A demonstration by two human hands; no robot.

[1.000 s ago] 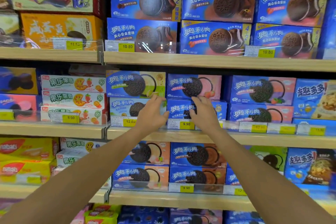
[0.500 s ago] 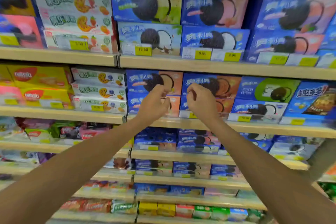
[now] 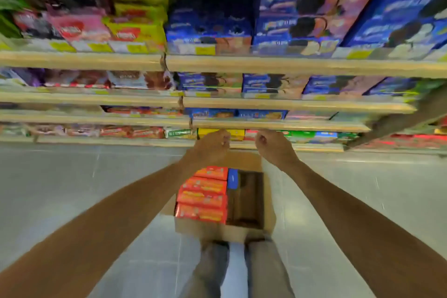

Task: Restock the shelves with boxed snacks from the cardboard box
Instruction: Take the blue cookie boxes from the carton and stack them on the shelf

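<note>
Left hand [image 3: 212,146], right hand [image 3: 274,146]: fingers curled, empty, above open cardboard box [image 3: 210,230] on floor [image 3: 72,189]; red snack boxes [image 3: 202,197] inside.

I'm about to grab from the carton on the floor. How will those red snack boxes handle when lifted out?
The red snack boxes look flat-sided and crisp-edged, so probably stiff and easy to grip. They fill only the left half of the cardboard box, so neighbours may slide toward the empty side. Their sheen hints at slightly slippery faces.

2 arms outstretched forward; left hand [image 3: 212,146], right hand [image 3: 273,145] fingers curled, apparently holding nothing.
</note>
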